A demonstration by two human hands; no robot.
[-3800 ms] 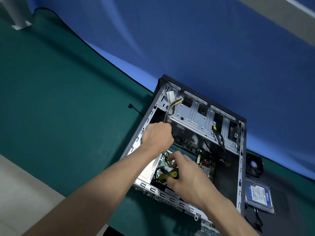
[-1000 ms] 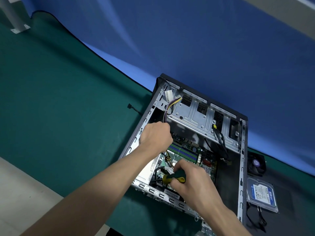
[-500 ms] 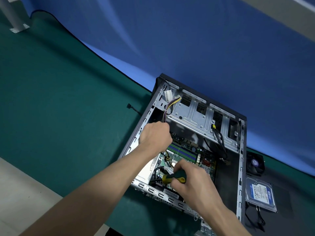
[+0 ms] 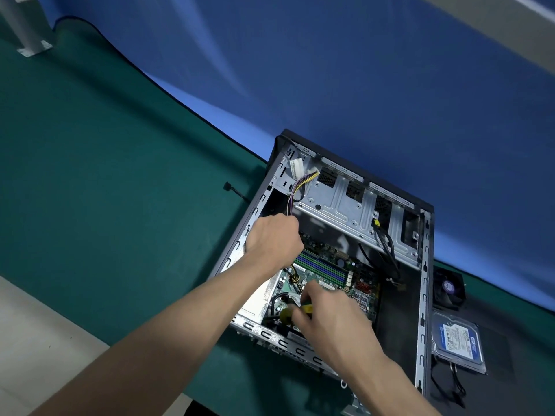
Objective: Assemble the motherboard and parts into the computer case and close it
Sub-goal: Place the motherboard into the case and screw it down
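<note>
— Down at six o'clock of the board (image 4: pixel 330 271), inside the case (image 4: pixel 423 295): right hand (image 4: pixel 327 319) curling round the driver (image 4: pixel 295 312), yellow-and-dark handle poking out toward nine o'clock from the fingers.

— Driver axis?

— Running roughly nine to three, handle end at nine; tip hidden under the hand, so cannot tell what it is meeting. Probably working a board screw near the six o'clock rail.

— Left hand (image 4: pixel 273 241)?

— Sitting at eleven o'clock from the right one, fingers curled, seemingly holding the cable bundle (image 4: pixel 295 190) clear; grip itself hidden behind the knuckles. Well apart from the driver, so right hand nearer by far.

— Room to move?

— Tight toward six: perforated rail just beside the right wrist. Tight toward nine too, black cables looping by the handle. Open toward three, across the bare dark floor of the case.

— Anything beyond the case?

— Drive (image 4: pixel 458 343) lying flat at three o'clock of the case, fan (image 4: pixel 449 288) just above it toward twelve, both waiting outside, not yet fitted. Side panel not showing.
</note>
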